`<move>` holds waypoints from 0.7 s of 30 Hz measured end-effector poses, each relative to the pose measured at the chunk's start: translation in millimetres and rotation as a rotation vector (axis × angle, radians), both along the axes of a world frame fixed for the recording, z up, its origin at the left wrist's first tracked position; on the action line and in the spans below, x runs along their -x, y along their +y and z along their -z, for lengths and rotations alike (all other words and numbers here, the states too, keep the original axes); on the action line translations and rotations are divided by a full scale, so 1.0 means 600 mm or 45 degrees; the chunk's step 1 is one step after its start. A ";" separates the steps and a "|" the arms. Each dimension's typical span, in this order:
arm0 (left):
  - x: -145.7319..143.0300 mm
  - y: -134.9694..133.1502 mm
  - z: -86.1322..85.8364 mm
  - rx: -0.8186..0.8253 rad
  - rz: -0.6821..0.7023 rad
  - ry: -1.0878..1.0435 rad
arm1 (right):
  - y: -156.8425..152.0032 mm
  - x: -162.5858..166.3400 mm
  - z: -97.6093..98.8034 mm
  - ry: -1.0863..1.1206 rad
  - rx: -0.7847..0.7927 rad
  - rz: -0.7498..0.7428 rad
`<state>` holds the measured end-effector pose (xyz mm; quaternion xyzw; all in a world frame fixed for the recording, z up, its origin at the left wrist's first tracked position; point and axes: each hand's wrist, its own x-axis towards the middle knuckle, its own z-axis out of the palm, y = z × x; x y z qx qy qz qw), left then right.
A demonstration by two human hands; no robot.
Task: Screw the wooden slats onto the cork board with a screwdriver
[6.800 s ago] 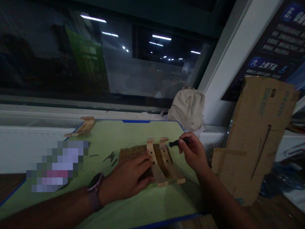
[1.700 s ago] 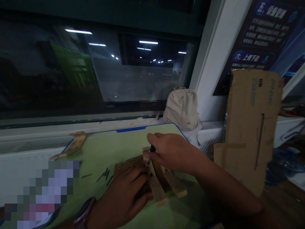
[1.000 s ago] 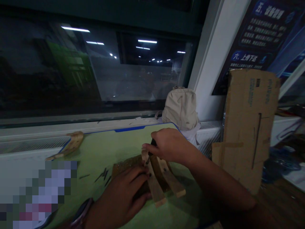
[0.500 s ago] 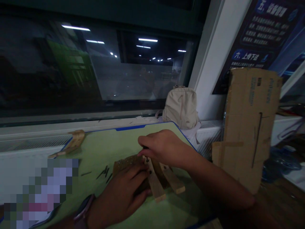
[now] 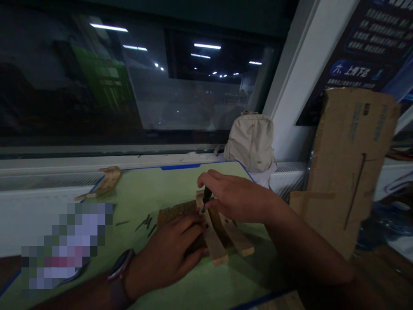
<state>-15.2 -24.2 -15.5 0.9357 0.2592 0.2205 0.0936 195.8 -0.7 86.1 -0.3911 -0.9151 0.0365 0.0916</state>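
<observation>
Framed by a wide, dark window [image 5: 155, 99] streaked with the glow of ceiling lights, above a table [image 5: 142, 185] with a pale green top and blue edging. Hemmed in on the right by a dark poster [image 5: 358, 56] with white lettering and, in front of it, a tall sheet of brown cardboard [image 5: 342, 172]. Backed near the far right corner by a beige backpack [image 5: 250, 140]. Working over a flat brown block [image 5: 174, 210] lying on the tabletop. Steadying it with the left hand [image 5: 172, 249], palm down, thumb and fingers apart, fingertips at the wood; reaching in from the right with the right hand [image 5: 237, 198]. Topped, on that block, with a left wooden piece [image 5: 215, 245] and a right wooden piece [image 5: 240, 240], side by side with a gap between; matched by a third wooden piece [image 5: 103, 183] at the table's far left corner. Clamping the right fingers on a black-handled screwdriver [image 5: 207, 196], slanted down to the left piece's upper part; cannot tell whether touching. Wearing a watch [image 5: 121, 262] on the left wrist, near a scatter of slim dark fasteners [image 5: 146, 221].
</observation>
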 end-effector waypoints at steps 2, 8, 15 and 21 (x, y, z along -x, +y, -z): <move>0.001 0.001 0.001 -0.009 -0.007 0.012 | 0.001 -0.001 -0.002 0.035 0.090 -0.105; 0.001 0.000 0.002 -0.035 -0.013 -0.001 | 0.002 0.014 -0.009 0.025 0.041 -0.120; 0.001 -0.001 0.002 0.050 -0.024 0.021 | 0.009 0.023 -0.001 -0.222 -0.314 0.273; 0.001 0.001 0.004 0.033 -0.021 0.006 | 0.000 0.007 -0.010 -0.103 -0.157 0.201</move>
